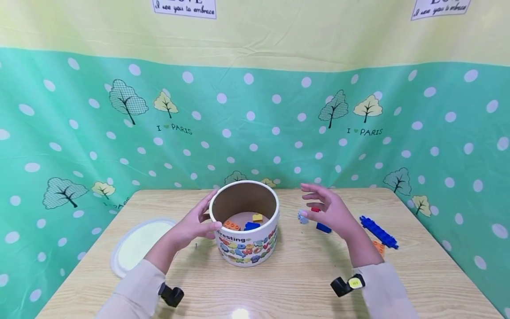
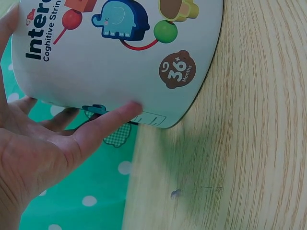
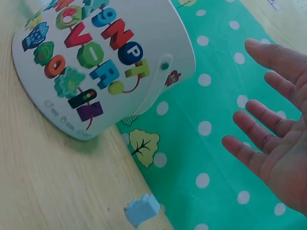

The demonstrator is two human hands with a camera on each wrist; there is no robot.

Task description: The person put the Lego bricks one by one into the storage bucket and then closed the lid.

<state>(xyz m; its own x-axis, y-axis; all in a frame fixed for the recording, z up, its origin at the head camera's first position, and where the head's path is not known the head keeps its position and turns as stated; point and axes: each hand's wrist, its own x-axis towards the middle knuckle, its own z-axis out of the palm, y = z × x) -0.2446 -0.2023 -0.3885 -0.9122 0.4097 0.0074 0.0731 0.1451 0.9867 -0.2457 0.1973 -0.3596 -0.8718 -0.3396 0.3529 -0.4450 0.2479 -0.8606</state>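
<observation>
A round white bucket [image 1: 247, 250] with printed letters and toy pictures stands upright on the table. My left hand [image 1: 195, 226] holds its left side, thumb near the front of the rim and the fingers spread along the wall. Inside lie an orange block [image 1: 232, 225], a blue block [image 1: 252, 226] and a yellow block [image 1: 257, 218]. To the right of the bucket, my right hand [image 1: 332, 212] is raised with loose, spread fingers and nothing in them. Close by it are a light blue block [image 3: 142, 210], a red block [image 1: 315, 209] and a dark blue block [image 1: 323, 227].
A round white lid [image 1: 141, 243] lies on the table left of the bucket, partly behind my left forearm. Farther right are a long blue toy piece [image 1: 378, 232] and an orange block [image 1: 378, 248]. A green dotted curtain [image 1: 251, 133] hangs along the table's back edge.
</observation>
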